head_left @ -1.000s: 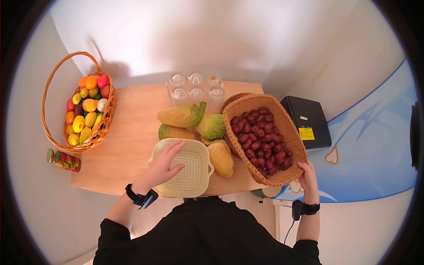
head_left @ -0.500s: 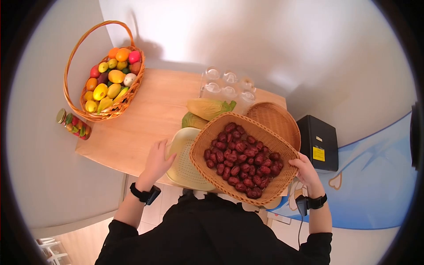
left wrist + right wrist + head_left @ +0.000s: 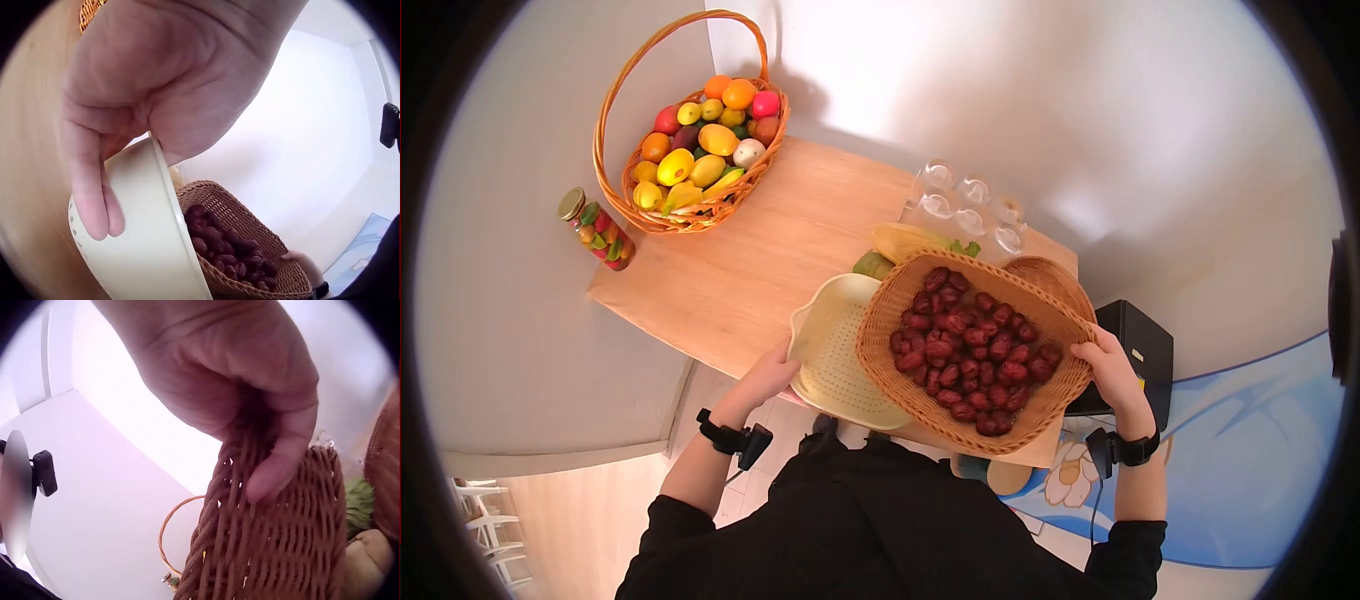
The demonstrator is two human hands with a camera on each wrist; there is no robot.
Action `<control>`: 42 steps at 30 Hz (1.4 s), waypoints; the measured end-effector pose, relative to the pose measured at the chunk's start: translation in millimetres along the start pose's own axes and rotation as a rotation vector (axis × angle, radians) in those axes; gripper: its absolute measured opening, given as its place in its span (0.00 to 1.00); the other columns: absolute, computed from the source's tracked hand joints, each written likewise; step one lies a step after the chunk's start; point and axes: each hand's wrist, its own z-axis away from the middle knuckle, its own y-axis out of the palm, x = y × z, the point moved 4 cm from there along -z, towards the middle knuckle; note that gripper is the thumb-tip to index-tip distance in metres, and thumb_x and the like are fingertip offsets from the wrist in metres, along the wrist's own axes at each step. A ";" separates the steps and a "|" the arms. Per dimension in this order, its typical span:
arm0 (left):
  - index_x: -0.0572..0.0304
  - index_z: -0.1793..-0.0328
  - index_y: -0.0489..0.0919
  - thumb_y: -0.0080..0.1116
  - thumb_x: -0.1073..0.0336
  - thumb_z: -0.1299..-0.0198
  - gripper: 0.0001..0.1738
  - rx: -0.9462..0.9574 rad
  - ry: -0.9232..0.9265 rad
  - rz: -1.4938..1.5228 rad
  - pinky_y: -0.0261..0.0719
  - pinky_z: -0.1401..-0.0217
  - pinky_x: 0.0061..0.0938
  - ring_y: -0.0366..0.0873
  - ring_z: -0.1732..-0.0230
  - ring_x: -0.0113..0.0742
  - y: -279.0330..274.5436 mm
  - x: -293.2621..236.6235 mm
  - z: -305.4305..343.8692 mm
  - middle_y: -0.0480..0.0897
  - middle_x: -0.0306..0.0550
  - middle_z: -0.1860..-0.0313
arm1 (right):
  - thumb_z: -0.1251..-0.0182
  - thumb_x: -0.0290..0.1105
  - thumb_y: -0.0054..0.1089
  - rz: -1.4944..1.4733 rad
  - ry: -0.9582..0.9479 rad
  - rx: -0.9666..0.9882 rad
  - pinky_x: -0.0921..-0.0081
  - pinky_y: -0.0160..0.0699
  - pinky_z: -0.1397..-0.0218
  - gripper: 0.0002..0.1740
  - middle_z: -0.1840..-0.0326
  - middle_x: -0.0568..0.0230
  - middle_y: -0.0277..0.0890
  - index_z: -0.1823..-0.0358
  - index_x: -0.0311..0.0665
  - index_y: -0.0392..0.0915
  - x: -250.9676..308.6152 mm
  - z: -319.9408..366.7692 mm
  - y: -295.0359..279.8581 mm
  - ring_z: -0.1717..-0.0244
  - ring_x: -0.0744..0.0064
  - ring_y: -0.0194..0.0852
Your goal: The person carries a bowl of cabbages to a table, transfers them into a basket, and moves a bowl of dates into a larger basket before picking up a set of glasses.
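Observation:
In the head view my right hand (image 3: 1112,372) grips the right end of a brown wicker basket (image 3: 878,330) that holds many dark red dates (image 3: 970,350). The right wrist view shows fingers curled over its woven wall (image 3: 281,531). My left hand (image 3: 768,376) holds the left rim of a cream perforated strainer basket (image 3: 830,340). In the left wrist view that hand (image 3: 156,81) has the rim between thumb and fingers, the fingers lying along the outer wall. The wicker basket overlaps the strainer's right side from above in the head view.
Cabbages (image 3: 910,240) lie behind the baskets, partly hidden. Clear glasses (image 3: 970,205) stand at the back, with a round wicker tray (image 3: 1055,280) and a black box (image 3: 1140,350) to the right. A handled fruit basket (image 3: 775,150) and a jar (image 3: 600,232) occupy the table's left end.
The wicker basket of dates has come left, from beside the strainer to over its right side. My left hand has gone from above the strainer to gripping its left rim. The head view has turned.

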 end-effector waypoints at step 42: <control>0.55 0.25 0.52 0.40 0.73 0.38 0.33 -0.008 -0.067 0.203 0.88 0.70 0.28 0.84 0.59 0.42 32.4 1.3 19.1 0.76 0.57 0.45 | 0.42 0.26 0.54 1.167 -0.766 -0.035 0.64 0.80 0.69 0.19 0.63 0.55 0.73 0.48 0.38 0.77 100.0 -16.7 138.8 0.71 0.54 0.77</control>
